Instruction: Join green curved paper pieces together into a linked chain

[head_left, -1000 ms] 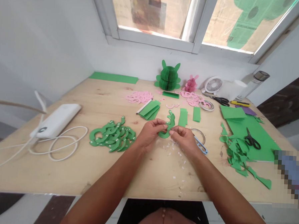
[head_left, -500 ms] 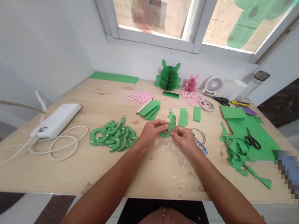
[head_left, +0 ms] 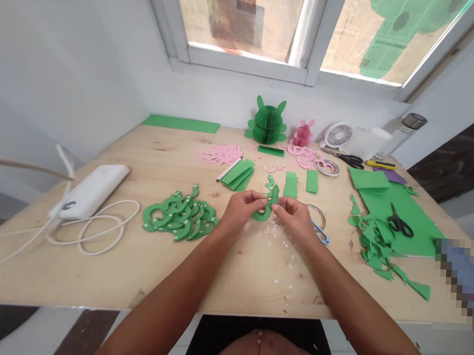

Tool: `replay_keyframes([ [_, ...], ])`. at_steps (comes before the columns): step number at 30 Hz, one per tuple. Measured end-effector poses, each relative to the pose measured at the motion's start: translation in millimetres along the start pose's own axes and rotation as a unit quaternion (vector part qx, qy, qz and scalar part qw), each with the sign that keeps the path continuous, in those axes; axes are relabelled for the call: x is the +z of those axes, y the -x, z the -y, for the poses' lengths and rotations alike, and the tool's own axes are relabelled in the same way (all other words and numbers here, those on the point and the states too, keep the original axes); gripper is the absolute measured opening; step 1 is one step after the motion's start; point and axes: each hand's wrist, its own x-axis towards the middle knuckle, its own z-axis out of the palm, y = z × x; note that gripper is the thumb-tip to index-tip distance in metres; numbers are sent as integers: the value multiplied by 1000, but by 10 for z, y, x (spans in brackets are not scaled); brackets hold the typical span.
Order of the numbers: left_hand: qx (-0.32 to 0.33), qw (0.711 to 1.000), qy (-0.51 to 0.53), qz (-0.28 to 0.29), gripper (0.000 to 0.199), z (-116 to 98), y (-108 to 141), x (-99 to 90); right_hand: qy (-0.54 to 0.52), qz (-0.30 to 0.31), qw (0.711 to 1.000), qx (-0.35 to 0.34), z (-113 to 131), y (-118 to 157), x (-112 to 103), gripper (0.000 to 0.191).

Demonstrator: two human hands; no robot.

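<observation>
Head view: the left hand (head_left: 239,212) pinches the left side of a curved green paper piece (head_left: 262,216) between thumb and fingers; the right hand (head_left: 296,217) pinches its right side. The piece is held just above the middle of the bench (head_left: 247,284), in front of the torso. It is matt green and narrow, with a rounded lower bend, a lobed upper part and small white patches along its surface. Small white scraps (head_left: 279,243) lie below and right of it. A light-blue tool (head_left: 321,236) lies just beside the right hand, near a thin ring (head_left: 323,216). Left of the left hand, a pile of curved green pieces (head_left: 177,219) bears similar white patches. Beyond the hands are green rectangles (head_left: 239,175), pink cutouts (head_left: 222,154), a green pleated figure (head_left: 267,125) and a smaller pink figure (head_left: 302,134). At right, black-handled scissors (head_left: 399,223) rest on a green sheet (head_left: 421,227), beside green offcuts (head_left: 376,243).
</observation>
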Motion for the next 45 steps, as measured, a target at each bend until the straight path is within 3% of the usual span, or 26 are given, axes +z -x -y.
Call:
replay_keyframes([
  [5,-7,999,-28,14,12,4,21,18,8,-36,999,1,29,3,-14,25],
  [32,-31,995,-65,66,13,-11,43,20,0,-72,997,-15,106,9,-34,24],
  [39,-47,993,-72,80,11,-29,90,59,9,-108,994,-6,86,-12,-62,26],
  [45,-33,995,-58,71,11,-6,53,28,-44,-61,997,-34,48,-20,-61,38],
])
